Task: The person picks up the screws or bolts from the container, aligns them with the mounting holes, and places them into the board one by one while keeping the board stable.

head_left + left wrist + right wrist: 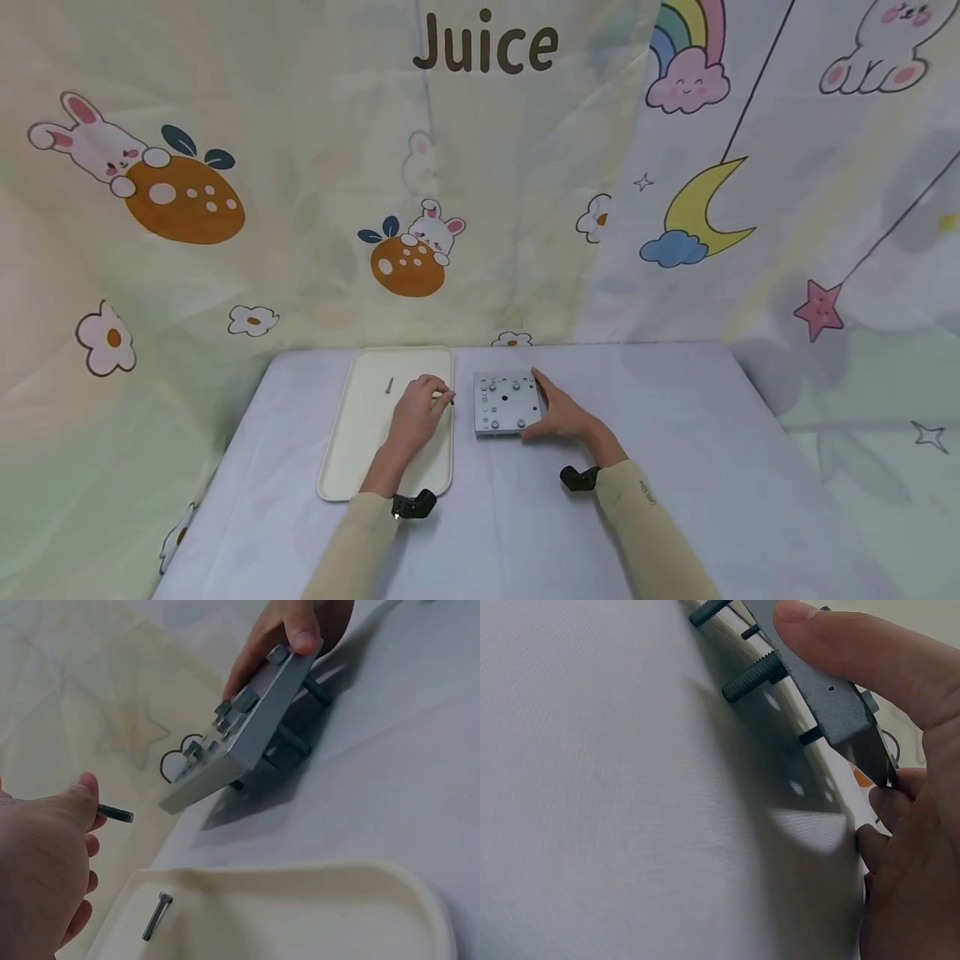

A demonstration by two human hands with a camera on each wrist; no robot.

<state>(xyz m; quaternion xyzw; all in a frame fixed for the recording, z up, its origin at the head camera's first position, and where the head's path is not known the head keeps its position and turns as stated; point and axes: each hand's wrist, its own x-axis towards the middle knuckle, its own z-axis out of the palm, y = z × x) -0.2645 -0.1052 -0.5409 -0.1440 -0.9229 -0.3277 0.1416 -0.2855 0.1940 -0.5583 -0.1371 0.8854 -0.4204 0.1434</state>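
My right hand [562, 412] grips the right side of a square grey metal plate [504, 403], thumb on the near edge. In the left wrist view the plate [259, 724] carries several bolts, their heads on top and shanks sticking out below. From the right wrist, threaded shanks [754, 676] show under the plate, above the white cloth. My left hand [417, 410] is over the tray's right side and pinches a dark bolt [116, 814] between thumb and fingers; only its shank end shows. Another bolt [157, 916] lies in the cream tray [300, 876].
The tray [337, 450] lies on the white cloth-covered table [525, 517], left of the plate. Printed fabric [315, 167] with cartoon figures hangs behind the table and along its sides.
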